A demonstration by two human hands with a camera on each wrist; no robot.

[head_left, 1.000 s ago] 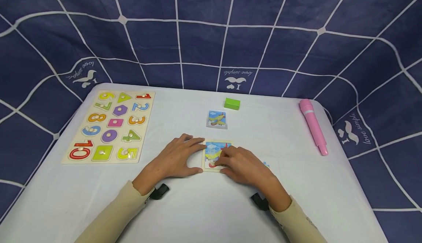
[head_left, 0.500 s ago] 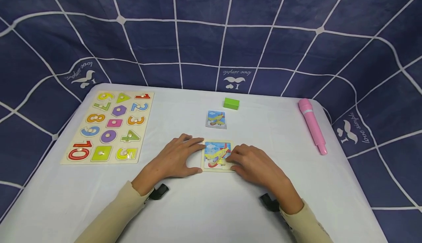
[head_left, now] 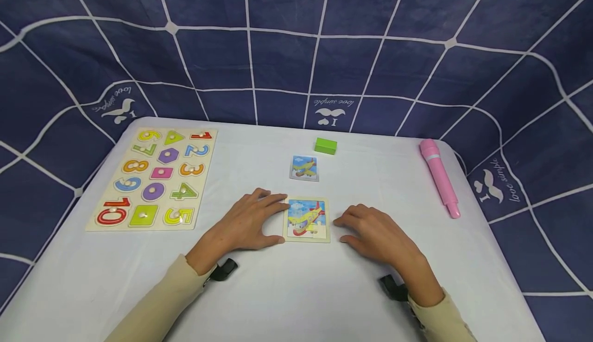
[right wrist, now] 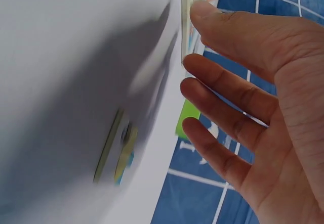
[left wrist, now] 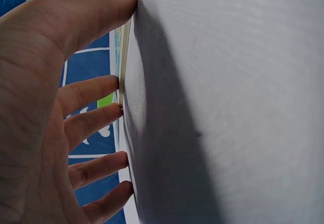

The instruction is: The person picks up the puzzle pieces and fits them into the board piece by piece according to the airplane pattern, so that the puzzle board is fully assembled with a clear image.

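Observation:
A small airplane jigsaw puzzle (head_left: pixel 307 219) in a pale wooden frame lies flat in the middle of the table. My left hand (head_left: pixel 250 219) rests at its left side, fingers spread, with thumb and fingertips against the frame's edge. To the right of the puzzle, my right hand (head_left: pixel 377 234) hovers low with loosely bent fingers and nothing between them. Loose jigsaw pieces (right wrist: pixel 124 155) with pale wooden edges and a bit of blue lie on the table below the right hand in the right wrist view; that hand hides them in the head view. Bare pale board shows at the puzzle's lower right.
Behind the puzzle lie a matching airplane picture card (head_left: pixel 304 168) and a green block (head_left: pixel 326 146). A number-and-shape peg board (head_left: pixel 155 180) lies at the left, a pink toy microphone (head_left: pixel 440 177) at the right. A dark blue checked cloth (head_left: pixel 287 58) hangs behind the table.
My right hand has lifted off the puzzle and moved right, uncovering the airplane picture. The left hand has stayed at the frame's left edge.

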